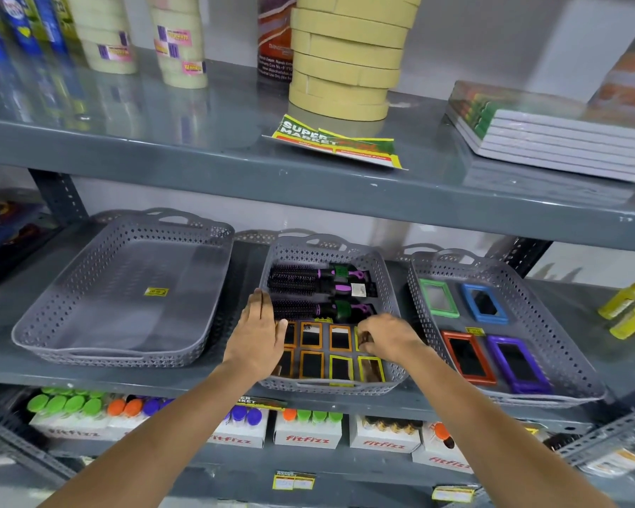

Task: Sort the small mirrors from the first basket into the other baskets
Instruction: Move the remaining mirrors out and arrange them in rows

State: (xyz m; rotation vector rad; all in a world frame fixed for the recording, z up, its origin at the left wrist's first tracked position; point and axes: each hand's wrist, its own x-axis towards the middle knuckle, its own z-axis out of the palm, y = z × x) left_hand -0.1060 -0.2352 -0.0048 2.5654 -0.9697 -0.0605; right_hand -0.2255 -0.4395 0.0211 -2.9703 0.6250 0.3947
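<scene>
Three grey perforated baskets stand on the middle shelf. The left basket (88, 335) holds only a yellow sticker. In the front of the middle basket (389, 284) lie several small orange-framed mirrors (311, 335) and yellow-framed mirrors (371, 368), behind them round hair brushes (308, 284). The right basket (565, 324) holds larger green, blue, red and purple framed mirrors. My left hand (259, 331) rests flat on the middle basket's left side with fingers apart. My right hand (385, 337) is curled over a yellow-framed mirror in the upper row; its grip is hidden by the fingers.
The upper shelf's edge (308, 185) overhangs the baskets and carries tape rolls (345, 56), a leaflet and stacked notebooks (565, 141). Yellow bottles (631, 313) stand right of the right basket. Boxed bottles (308, 430) fill the shelf below.
</scene>
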